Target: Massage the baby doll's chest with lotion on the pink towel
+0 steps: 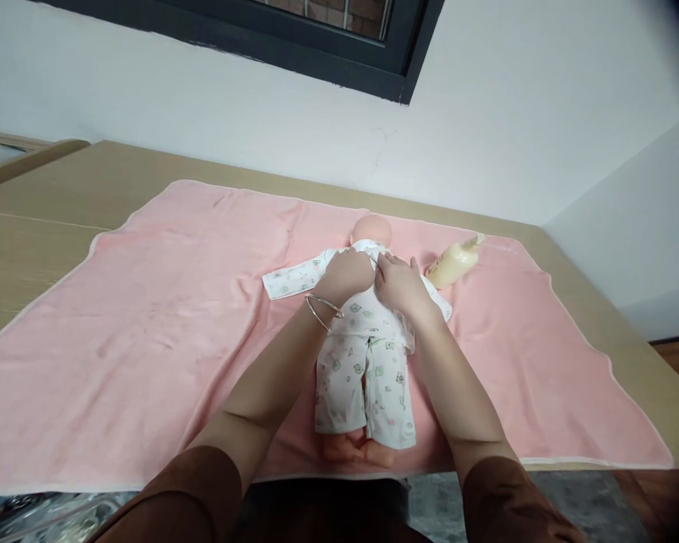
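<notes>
A baby doll [372, 228] lies stretched out on the pink blanket, its bald head away from me and its bare feet toward me. It wears a white printed shirt [367, 313] and matching white pants [339, 385]. Near the collar, my left hand [348, 273], with a bangle at the wrist, is curled with its fingers closed on the shirt cloth. Beside it my right hand [399, 283] rests on the shirt's chest, fingers stretched and thumb apart. One sleeve [291, 279] spreads flat to the left; my right hand and forearm partly cover the other.
A cream-coloured pump bottle [456, 262] lies tilted on the blanket right of the doll. The pink blanket [147, 317] covers most of the wooden table [577, 279]. Behind stands a white wall with a dark window frame [317, 60]. Clear plastic bags [62, 516] show at lower left.
</notes>
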### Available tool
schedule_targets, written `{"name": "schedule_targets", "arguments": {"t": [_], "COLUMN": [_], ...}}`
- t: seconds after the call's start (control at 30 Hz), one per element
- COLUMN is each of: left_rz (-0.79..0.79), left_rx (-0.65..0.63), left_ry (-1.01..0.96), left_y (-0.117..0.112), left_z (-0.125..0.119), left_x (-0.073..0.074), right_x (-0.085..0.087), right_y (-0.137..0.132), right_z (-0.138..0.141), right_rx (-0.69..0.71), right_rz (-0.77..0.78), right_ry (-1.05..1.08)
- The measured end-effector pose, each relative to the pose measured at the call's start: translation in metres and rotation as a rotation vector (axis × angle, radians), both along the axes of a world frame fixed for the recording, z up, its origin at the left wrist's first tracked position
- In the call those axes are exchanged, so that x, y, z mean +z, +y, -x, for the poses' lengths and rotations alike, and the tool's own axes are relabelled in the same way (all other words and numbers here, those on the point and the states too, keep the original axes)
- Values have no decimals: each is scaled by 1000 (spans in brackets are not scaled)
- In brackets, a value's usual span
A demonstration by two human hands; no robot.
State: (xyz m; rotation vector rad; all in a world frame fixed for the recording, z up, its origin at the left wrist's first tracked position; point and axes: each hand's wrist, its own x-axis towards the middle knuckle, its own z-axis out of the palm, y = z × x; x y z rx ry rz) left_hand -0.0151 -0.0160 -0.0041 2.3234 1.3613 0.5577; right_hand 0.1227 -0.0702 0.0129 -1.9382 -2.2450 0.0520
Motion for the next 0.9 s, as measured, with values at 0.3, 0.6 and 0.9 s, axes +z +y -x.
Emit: {"name": "schedule_targets", "arguments": {"t": [0.3,0.6,0.9], "left_rz": [-41,-83,72], "left_rx": [183,-112,55], "left_ry": [-38,120,32], "left_y": [7,-11,2], "left_z": [-3,14,10], "left_x": [-9,14,11], "right_x": [-18,-4,-7], "right_y": [27,15,17], "right_z": [-27,-21,-21], "right_rx": [-57,-50,-68], "right_rz": [81,87,45], "right_ry": [175,160,161]}}
